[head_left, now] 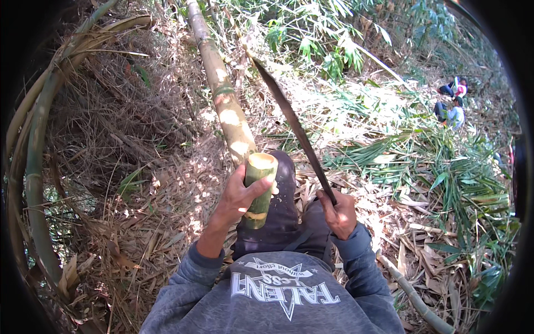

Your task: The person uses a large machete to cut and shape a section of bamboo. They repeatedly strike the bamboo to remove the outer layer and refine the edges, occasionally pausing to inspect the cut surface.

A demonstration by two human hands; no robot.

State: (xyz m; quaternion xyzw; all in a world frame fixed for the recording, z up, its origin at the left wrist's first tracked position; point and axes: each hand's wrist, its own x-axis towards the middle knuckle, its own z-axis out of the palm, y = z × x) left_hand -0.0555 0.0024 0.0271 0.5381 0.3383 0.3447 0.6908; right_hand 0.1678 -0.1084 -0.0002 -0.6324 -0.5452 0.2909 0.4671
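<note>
My left hand (pixel 240 195) is wrapped round a short green bamboo section (pixel 259 192), held nearly upright above my lap. Its pale cut rim faces up, and a lighter band circles it near the lower end. In my right hand (pixel 339 214) is a machete (pixel 292 119), its handle mostly hidden by the closed fingers. The long dark blade slants up and to the left, its tip pointing away from me beside a thick bamboo pole. Blade and bamboo section are apart.
A thick bamboo pole (pixel 222 92) stretches away from just beyond my left hand. Curved bamboo stems (pixel 38 167) stand at the left. Dry leaves (pixel 189 183) cover the ground; cut green foliage (pixel 445 172) lies right. Another bamboo length (pixel 414 295) lies lower right. Two people (pixel 455 116) sit far right.
</note>
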